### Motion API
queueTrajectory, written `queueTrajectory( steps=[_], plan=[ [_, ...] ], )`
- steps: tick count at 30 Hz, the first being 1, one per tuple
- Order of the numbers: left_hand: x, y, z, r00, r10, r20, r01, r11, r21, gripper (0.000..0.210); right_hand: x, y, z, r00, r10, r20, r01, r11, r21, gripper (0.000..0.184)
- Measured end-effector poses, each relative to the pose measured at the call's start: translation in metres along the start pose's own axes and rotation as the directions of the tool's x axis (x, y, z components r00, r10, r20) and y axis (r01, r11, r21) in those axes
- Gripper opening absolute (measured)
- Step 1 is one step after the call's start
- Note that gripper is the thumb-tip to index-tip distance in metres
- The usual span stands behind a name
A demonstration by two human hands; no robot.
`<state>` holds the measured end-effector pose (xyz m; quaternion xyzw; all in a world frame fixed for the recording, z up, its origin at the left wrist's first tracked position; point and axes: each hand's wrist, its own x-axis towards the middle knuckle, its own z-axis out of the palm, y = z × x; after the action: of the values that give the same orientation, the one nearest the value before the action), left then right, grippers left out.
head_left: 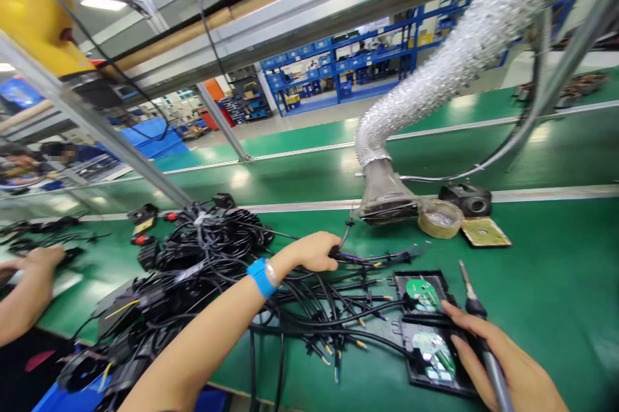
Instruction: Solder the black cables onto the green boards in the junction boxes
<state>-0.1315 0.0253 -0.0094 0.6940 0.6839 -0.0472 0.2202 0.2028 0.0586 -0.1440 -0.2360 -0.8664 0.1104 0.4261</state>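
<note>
My left hand (316,252), with a blue band at its wrist, is closed on a black cable (336,253) above the spread of cable ends. Loosely gripped in my right hand (512,367) is a soldering iron (494,370), its tip pointing away from me. Fingers of that hand also touch the edge of two open black housings that lie side by side. Each contains a green circuit board, one farther away (422,293) and one nearer (435,354). Black cables run into both housings. Several other cables end in stripped coloured wires (337,367) left of them.
A large heap of coiled black cables (217,238) covers the left of the green bench. Behind stand a fume duct (387,189), a tape roll (440,218), a soldering stand (467,199) and a sponge tray (486,232). Another person's hand (41,270) is at far left.
</note>
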Motion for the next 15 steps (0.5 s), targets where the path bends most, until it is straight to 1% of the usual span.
queueTrajectory(
  steps=[2, 4, 6, 7, 8, 9, 10, 11, 12, 13, 15],
  plan=[
    [-0.012, 0.0, -0.015, 0.996, -0.011, -0.089, 0.005, 0.998, -0.069, 0.015, 0.003, -0.003, -0.004, 1.0, -0.003, 0.002, 0.003, 1.0, 0.022, 0.024],
    [-0.023, -0.003, -0.029, 0.979, -0.034, -0.199, 0.004, 0.989, -0.149, 0.021, 0.007, -0.003, -0.012, 1.0, 0.006, 0.006, -0.006, 1.0, 0.026, 0.023],
    [-0.034, -0.007, -0.042, 0.95, -0.064, -0.305, -0.005, 0.975, -0.222, 0.03, 0.017, 0.004, -0.022, 1.0, 0.008, 0.01, -0.009, 1.0, 0.023, 0.027],
    [-0.039, -0.008, -0.046, 0.925, -0.102, -0.366, -0.007, 0.959, -0.284, 0.033, 0.025, 0.01, -0.027, 1.0, 0.013, 0.009, -0.013, 0.999, 0.035, 0.029],
    [-0.044, -0.009, -0.049, 0.889, -0.159, -0.43, -0.009, 0.931, -0.364, 0.034, 0.035, 0.018, -0.031, 0.999, 0.033, 0.006, -0.033, 0.998, 0.059, 0.031],
    [-0.048, -0.01, -0.051, 0.84, -0.231, -0.49, -0.018, 0.892, -0.452, 0.035, 0.046, 0.028, -0.034, 0.998, 0.059, 0.0, -0.059, 0.994, 0.093, 0.033],
    [-0.053, -0.011, -0.052, 0.781, -0.308, -0.543, -0.043, 0.841, -0.54, 0.035, 0.059, 0.038, -0.035, 0.994, 0.105, -0.006, -0.104, 0.987, 0.126, 0.034],
    [-0.056, -0.011, -0.054, 0.718, -0.377, -0.585, -0.09, 0.783, -0.615, 0.034, 0.07, 0.048, -0.035, 0.988, 0.154, -0.011, -0.151, 0.976, 0.155, 0.035],
    [-0.06, -0.011, -0.055, 0.663, -0.426, -0.615, -0.15, 0.729, -0.668, 0.033, 0.081, 0.058, -0.034, 0.984, 0.178, -0.028, -0.172, 0.972, 0.16, 0.036],
    [-0.065, -0.011, -0.057, 0.618, -0.457, -0.64, -0.215, 0.685, -0.697, 0.034, 0.09, 0.068, -0.033, 0.98, 0.195, -0.032, -0.188, 0.969, 0.163, 0.036],
    [-0.076, -0.009, -0.063, 0.547, -0.513, -0.661, -0.339, 0.587, -0.735, 0.036, 0.098, 0.084, -0.029, 0.976, 0.216, -0.033, -0.207, 0.964, 0.169, 0.033]
  ],
)
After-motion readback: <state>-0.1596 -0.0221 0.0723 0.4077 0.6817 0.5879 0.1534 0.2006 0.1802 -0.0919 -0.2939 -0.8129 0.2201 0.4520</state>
